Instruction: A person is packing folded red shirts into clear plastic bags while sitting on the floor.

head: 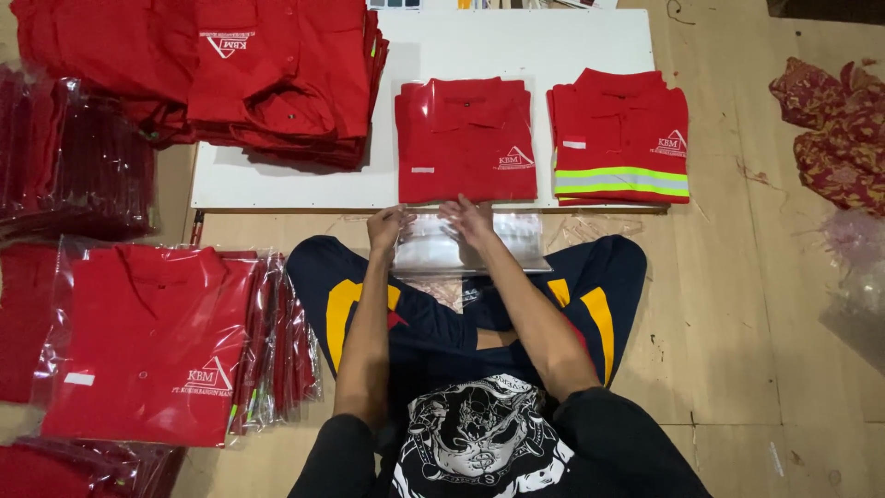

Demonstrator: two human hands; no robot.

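Two bare hands are seen from above, gripping the open end of a clear plastic bag that a folded red shirt has been slid into.

The left hand (385, 229) and the right hand (468, 219) are closed on the near flap of the clear plastic bag (466, 244), side by side and slightly apart, over crossed legs on the wooden floor (737, 350). Just beyond the fingers, the bagged red shirt (466, 138) is laid flat on a white table (516, 46). Further right of the right hand, a folded red shirt with reflective stripes (619, 136) is set beside it. To the left of the left hand, a pile of bagged red shirts (147, 341) is spread on the floor. Beyond the left hand, a stack of unbagged red shirts (267, 74) is heaped on the far corner of the table.
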